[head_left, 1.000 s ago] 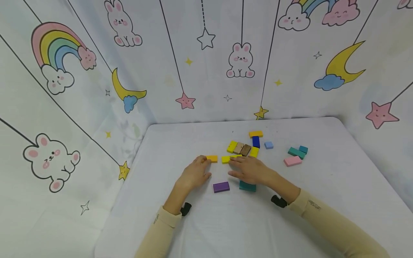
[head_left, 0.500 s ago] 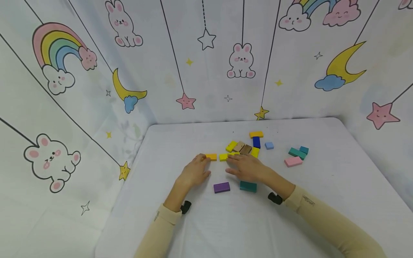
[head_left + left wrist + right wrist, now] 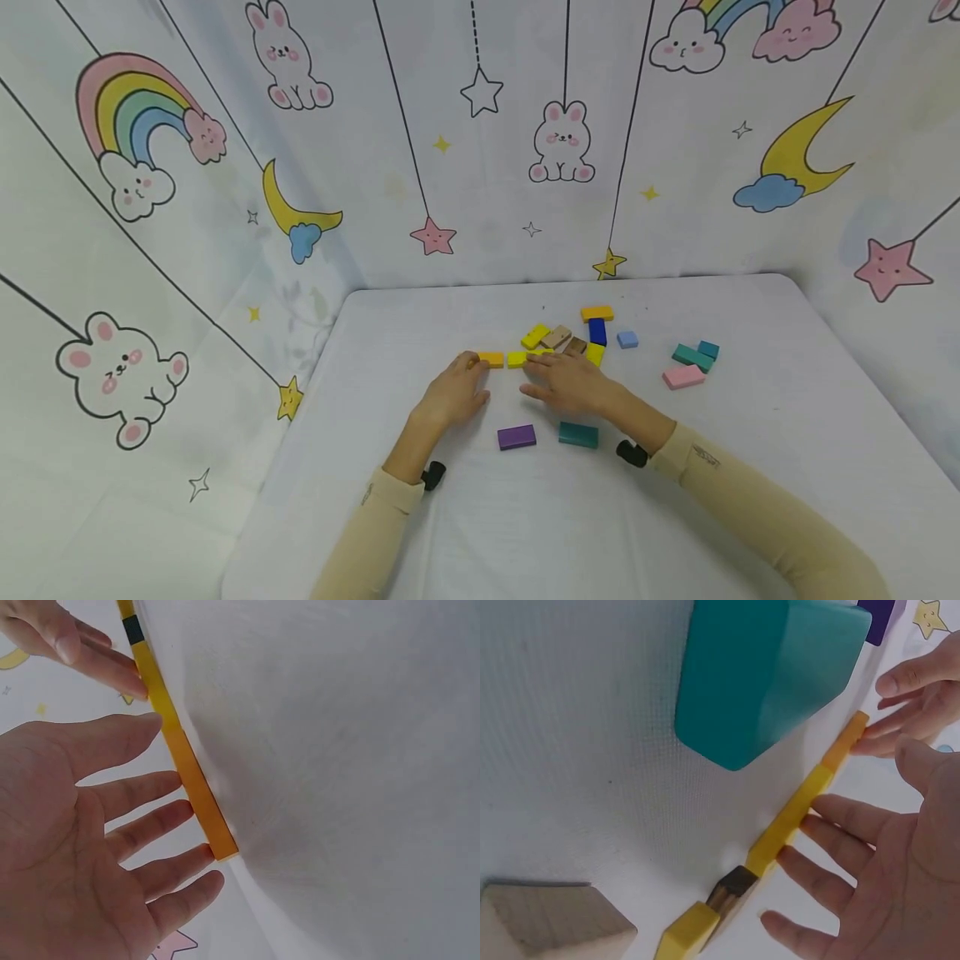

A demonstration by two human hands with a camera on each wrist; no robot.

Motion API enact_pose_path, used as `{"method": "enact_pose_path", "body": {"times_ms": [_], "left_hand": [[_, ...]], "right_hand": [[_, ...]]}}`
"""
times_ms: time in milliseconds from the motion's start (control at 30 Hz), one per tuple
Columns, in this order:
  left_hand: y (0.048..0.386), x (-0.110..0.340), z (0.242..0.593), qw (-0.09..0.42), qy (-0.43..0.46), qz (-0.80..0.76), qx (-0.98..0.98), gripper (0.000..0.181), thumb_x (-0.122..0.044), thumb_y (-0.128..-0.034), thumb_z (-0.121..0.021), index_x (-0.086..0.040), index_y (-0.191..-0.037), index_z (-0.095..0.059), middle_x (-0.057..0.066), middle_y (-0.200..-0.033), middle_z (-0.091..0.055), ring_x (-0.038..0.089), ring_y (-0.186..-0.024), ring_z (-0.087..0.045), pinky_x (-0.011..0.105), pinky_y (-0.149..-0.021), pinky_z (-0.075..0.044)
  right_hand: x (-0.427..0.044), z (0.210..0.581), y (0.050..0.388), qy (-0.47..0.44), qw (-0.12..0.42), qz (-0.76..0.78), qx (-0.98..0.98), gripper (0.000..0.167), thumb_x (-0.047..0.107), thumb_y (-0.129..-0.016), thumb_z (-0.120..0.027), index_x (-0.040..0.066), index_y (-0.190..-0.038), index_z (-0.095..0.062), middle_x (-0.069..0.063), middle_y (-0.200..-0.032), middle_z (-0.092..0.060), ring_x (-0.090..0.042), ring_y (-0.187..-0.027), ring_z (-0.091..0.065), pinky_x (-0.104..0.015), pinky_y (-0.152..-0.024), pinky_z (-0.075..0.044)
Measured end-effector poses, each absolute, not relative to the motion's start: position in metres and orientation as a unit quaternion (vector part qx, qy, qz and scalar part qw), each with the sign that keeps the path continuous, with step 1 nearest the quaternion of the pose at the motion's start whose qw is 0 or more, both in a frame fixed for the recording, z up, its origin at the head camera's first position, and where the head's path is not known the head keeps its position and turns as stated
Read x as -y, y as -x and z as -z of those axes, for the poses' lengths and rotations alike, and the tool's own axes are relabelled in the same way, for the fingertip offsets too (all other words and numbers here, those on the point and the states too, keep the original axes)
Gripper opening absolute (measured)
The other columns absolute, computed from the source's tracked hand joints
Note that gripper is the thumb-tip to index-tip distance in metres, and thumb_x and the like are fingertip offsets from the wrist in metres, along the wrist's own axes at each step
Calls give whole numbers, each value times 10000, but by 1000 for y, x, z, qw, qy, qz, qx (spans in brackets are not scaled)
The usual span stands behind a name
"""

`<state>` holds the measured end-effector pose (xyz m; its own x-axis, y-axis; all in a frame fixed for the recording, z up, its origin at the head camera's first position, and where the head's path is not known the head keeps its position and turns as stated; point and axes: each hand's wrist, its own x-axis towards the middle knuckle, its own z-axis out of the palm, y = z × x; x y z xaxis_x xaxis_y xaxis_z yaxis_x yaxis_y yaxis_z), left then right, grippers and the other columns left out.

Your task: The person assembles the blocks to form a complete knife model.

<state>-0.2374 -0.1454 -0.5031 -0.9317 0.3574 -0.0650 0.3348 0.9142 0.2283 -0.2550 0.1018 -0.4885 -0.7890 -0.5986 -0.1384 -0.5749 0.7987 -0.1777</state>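
My left hand (image 3: 452,392) has its extended fingertips against an orange block (image 3: 491,360); the left wrist view shows several fingers touching the side of this orange block (image 3: 202,795). Spread fingers of my right hand (image 3: 570,383) rest along the near side of a yellow block pair (image 3: 517,360). In the right wrist view, this yellow run (image 3: 791,821) nearly lines up with the orange block (image 3: 845,742). Just beyond it lie a tan block (image 3: 557,337), a brown block (image 3: 576,346), a yellow block (image 3: 536,337) and another yellow block (image 3: 594,355). My right hand partly hides the row.
Nearer me lie a purple block (image 3: 517,437) and a teal block (image 3: 578,434). Behind the pile are a dark blue block (image 3: 597,332), an orange block (image 3: 597,313) and a light blue block (image 3: 627,339). Pink (image 3: 683,377) and green (image 3: 692,357) blocks sit to the right.
Both hands have slid slightly away from me, pushing the orange and yellow blocks farther back. The right hand also shifted left. The tan, brown and yellow blocks behind have turned and spread.
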Motion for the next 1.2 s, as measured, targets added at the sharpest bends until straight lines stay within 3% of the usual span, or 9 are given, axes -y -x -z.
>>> {"method": "enact_pose_path", "body": {"times_ms": [567,1200], "left_hand": [[249,143,496,68,-173,-114,-976,554,-303,-1036,-668,-111,-1532,-513,127,-1590,-418,287,-1449,-457,448,-1163,-449],[260,143,495,74,-156,-109,-979,558,-319,-1042,-656,-122,-1541,-504,113,-1592,-403,286,-1436,-467,450,-1145,-469]], "right_hand": [[-93,485,270,299,118,59,-945,668,572,-1084,-434,128,-1581,-463,-88,-1650,-403,-329,-1526,-361,-663,-1214,-274],[-87,489,280,293,97,50,-950,644,549,-1094,-429,119,-1571,-475,-111,-1636,-423,-343,-1513,-381,-671,-1198,-301]]}}
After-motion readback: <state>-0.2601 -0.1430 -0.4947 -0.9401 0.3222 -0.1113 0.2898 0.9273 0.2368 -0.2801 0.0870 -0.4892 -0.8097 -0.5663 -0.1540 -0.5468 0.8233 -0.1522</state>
